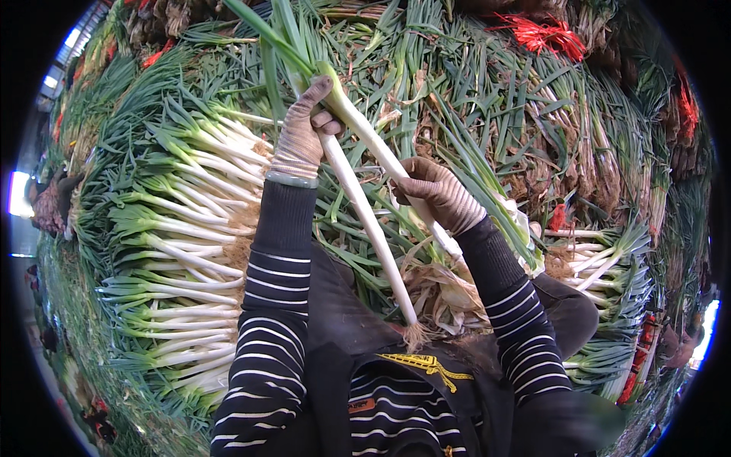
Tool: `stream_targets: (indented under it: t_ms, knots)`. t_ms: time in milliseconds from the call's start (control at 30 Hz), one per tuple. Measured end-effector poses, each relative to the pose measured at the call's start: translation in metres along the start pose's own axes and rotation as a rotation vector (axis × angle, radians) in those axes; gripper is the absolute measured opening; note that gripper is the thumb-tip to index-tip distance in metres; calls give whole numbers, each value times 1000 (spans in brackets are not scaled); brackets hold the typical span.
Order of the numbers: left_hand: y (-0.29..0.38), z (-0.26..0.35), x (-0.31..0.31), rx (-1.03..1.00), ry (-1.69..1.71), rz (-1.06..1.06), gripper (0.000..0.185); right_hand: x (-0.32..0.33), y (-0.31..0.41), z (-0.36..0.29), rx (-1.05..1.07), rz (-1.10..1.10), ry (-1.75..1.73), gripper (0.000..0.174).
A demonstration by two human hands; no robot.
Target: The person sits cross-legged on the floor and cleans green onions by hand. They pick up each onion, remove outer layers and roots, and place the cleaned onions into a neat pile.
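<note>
My left hand (305, 128), in a worn knit glove, grips a long leek-like onion stalk (365, 223) near its green top. The white shank slants down towards my lap and ends in a tuft of roots (417, 336). A second pale length (365, 128) splits off beside my left thumb and runs down to the right. Whether it is another stalk or a peeled outer sheath I cannot tell. My right hand (440, 191), also gloved, pinches this length between thumb and fingers. Green leaves (280, 40) rise above my left hand.
Cleaned stalks (194, 228) lie in a row on the left, roots towards me. A smaller pile (588, 257) lies on the right. Dry peeled skins (445, 291) heap before my lap. Untrimmed onions (542, 114) and red ties (542, 37) lie beyond.
</note>
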State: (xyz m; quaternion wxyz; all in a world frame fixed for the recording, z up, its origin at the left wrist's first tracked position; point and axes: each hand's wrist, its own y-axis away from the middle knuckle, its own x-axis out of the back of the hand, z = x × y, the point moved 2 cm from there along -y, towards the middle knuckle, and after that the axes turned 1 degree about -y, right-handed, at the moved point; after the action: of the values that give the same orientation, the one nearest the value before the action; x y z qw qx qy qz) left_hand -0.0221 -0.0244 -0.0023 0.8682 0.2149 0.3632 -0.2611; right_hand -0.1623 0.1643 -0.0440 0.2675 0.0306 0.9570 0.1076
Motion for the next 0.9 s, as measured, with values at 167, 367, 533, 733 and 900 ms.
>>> stream_targets:
  t_ms: [167,367,533,733,900]
  knots:
    - [9,2,-5,-19,-117,-69,30,0,1,8,66,21,28,36]
    - [10,-4,-7,-18,-152,-105,30,1,7,4,72,84,239,46]
    - [9,-11,-13,14,-133,-91,28,-8,21,2,188,284,591,34]
    - [2,-13,-14,17,-82,87,26,-25,39,-1,691,384,978,19]
    - [-4,-3,8,28,-12,261,29,22,63,7,199,455,-298,43]
